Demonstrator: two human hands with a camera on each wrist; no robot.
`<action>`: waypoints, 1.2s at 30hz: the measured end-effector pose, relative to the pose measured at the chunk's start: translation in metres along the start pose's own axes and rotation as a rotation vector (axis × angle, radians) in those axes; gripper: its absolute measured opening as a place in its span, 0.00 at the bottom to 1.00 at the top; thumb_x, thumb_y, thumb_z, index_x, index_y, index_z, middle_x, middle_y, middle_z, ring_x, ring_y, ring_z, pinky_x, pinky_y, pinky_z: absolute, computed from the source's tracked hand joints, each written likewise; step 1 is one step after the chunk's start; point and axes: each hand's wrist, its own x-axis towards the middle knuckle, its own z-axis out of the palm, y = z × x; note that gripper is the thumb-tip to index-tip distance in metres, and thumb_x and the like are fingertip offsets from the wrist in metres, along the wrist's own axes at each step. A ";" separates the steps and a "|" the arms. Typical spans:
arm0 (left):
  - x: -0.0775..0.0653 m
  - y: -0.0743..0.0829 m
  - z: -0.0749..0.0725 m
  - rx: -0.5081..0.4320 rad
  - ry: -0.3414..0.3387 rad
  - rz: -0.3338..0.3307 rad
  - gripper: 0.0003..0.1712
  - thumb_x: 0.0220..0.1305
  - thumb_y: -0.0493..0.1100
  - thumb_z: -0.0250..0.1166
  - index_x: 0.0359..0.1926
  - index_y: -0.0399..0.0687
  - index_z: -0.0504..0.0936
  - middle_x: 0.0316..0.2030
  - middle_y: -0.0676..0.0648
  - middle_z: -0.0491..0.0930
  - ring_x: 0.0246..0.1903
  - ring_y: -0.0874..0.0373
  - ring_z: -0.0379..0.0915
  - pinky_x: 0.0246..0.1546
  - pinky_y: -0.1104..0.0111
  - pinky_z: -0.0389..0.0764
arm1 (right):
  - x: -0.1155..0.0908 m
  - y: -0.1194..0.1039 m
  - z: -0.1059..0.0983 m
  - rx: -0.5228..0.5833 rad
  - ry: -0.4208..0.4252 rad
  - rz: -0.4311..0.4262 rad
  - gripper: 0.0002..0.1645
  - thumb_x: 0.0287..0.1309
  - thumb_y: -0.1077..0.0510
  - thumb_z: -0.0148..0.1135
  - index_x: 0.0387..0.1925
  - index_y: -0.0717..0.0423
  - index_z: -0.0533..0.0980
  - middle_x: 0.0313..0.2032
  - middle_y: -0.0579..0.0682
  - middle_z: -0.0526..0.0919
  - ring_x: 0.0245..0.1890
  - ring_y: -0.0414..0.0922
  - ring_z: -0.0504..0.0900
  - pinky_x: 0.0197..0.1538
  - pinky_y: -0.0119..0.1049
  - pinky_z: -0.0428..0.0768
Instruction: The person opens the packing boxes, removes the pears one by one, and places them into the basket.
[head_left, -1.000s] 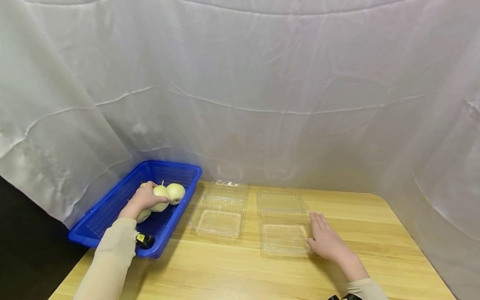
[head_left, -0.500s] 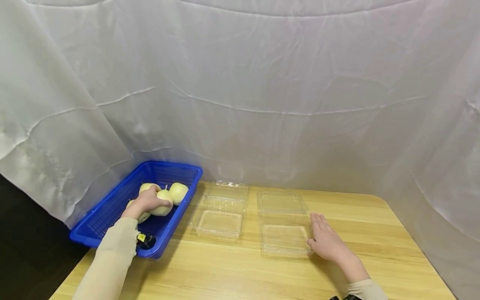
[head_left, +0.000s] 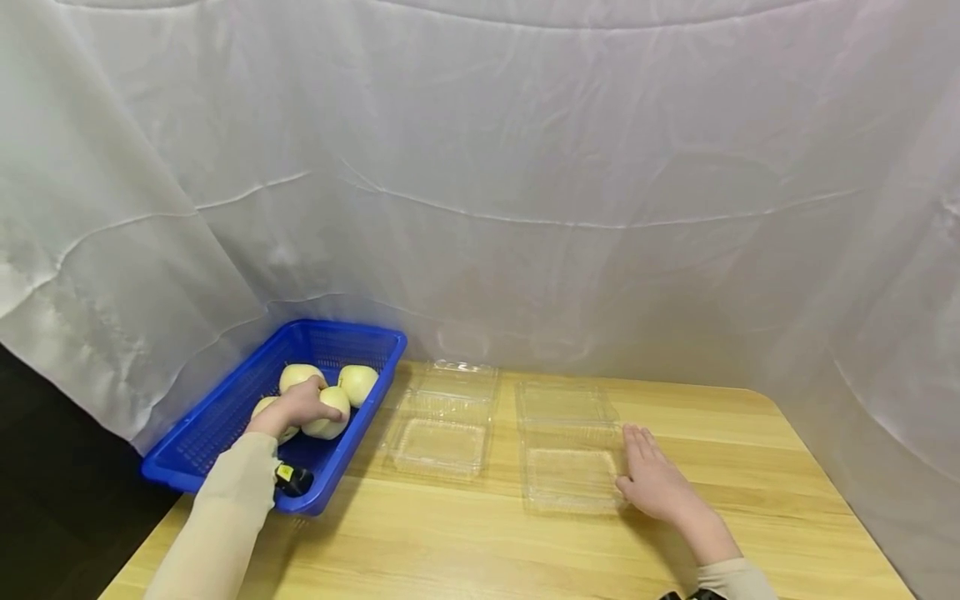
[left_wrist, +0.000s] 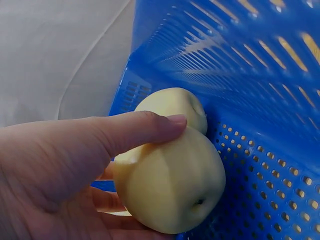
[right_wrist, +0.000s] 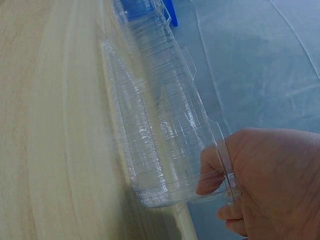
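In the head view my left hand (head_left: 303, 403) reaches into a blue perforated plastic basket (head_left: 341, 461) and grips a pale yellow apple (head_left: 331, 408). The left wrist view shows my thumb (left_wrist: 150, 127) over the top of this apple (left_wrist: 172, 182), other fingers curled behind it. Another apple (left_wrist: 172, 104) sits just beyond. My right hand (head_left: 657, 482) is at the right side of a hinged clear plastic clamshell container (head_left: 570, 504) lying open on the table. Up close, the right wrist view has the thumb (right_wrist: 212, 167) and fingers pinching the container's rim.
A second open clear clamshell (head_left: 435, 468) lies between the basket and the first. More apples (head_left: 358, 385) rest in the basket. The wooden table (head_left: 450, 550) ends at a pale curtain (head_left: 525, 208) behind and on both sides.
My left hand and the gripped apple have shifted slightly right and toward me in the basket, apart from the apples at the back. The right hand stays at the container.
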 end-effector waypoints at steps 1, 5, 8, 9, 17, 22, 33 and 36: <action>0.000 0.000 0.000 0.001 -0.006 -0.002 0.37 0.49 0.50 0.74 0.50 0.26 0.69 0.40 0.34 0.79 0.36 0.46 0.74 0.40 0.56 0.76 | 0.000 0.000 0.000 0.001 -0.003 0.001 0.47 0.60 0.57 0.57 0.70 0.79 0.47 0.71 0.76 0.48 0.71 0.73 0.46 0.72 0.64 0.51; 0.001 -0.002 0.002 0.011 -0.019 0.007 0.38 0.49 0.49 0.74 0.50 0.26 0.69 0.41 0.33 0.79 0.37 0.46 0.74 0.42 0.55 0.77 | 0.000 -0.001 -0.001 0.002 -0.014 0.002 0.47 0.61 0.57 0.56 0.70 0.79 0.46 0.71 0.76 0.48 0.72 0.73 0.46 0.72 0.64 0.51; 0.002 -0.003 0.002 0.016 -0.036 0.009 0.39 0.49 0.49 0.74 0.51 0.25 0.69 0.42 0.32 0.78 0.38 0.45 0.74 0.43 0.54 0.77 | 0.000 -0.001 -0.001 0.002 -0.012 0.001 0.46 0.61 0.57 0.56 0.70 0.79 0.46 0.71 0.76 0.48 0.71 0.73 0.46 0.72 0.64 0.51; 0.002 -0.004 0.002 0.018 -0.040 0.009 0.39 0.49 0.49 0.74 0.52 0.25 0.69 0.42 0.32 0.78 0.39 0.45 0.74 0.44 0.54 0.77 | 0.000 -0.001 -0.001 0.002 -0.010 0.000 0.46 0.61 0.57 0.56 0.70 0.79 0.46 0.71 0.76 0.48 0.71 0.73 0.47 0.72 0.64 0.51; 0.002 -0.005 0.001 0.017 -0.061 0.012 0.40 0.48 0.48 0.75 0.53 0.24 0.68 0.44 0.31 0.78 0.41 0.44 0.74 0.47 0.53 0.77 | 0.000 0.000 0.000 0.008 -0.009 -0.002 0.47 0.61 0.57 0.56 0.70 0.80 0.46 0.71 0.77 0.48 0.71 0.73 0.46 0.72 0.64 0.51; 0.002 -0.006 0.002 0.001 -0.073 -0.006 0.42 0.50 0.49 0.75 0.56 0.23 0.67 0.47 0.30 0.77 0.43 0.43 0.74 0.49 0.52 0.76 | 0.001 0.002 0.001 0.004 -0.008 -0.003 0.47 0.60 0.57 0.56 0.70 0.79 0.46 0.71 0.76 0.48 0.71 0.73 0.46 0.72 0.64 0.51; -0.001 -0.003 0.000 -0.001 -0.059 0.000 0.45 0.52 0.49 0.73 0.60 0.22 0.64 0.55 0.23 0.72 0.53 0.32 0.71 0.55 0.45 0.73 | 0.000 -0.001 0.000 0.012 -0.002 -0.003 0.47 0.60 0.57 0.56 0.69 0.80 0.47 0.71 0.77 0.49 0.71 0.73 0.47 0.72 0.64 0.51; -0.002 -0.002 -0.001 -0.012 -0.051 0.005 0.45 0.53 0.49 0.72 0.61 0.21 0.63 0.57 0.22 0.69 0.57 0.29 0.68 0.57 0.43 0.71 | 0.000 -0.001 -0.001 0.016 -0.004 -0.002 0.46 0.60 0.58 0.56 0.69 0.80 0.47 0.71 0.77 0.48 0.71 0.73 0.47 0.72 0.64 0.51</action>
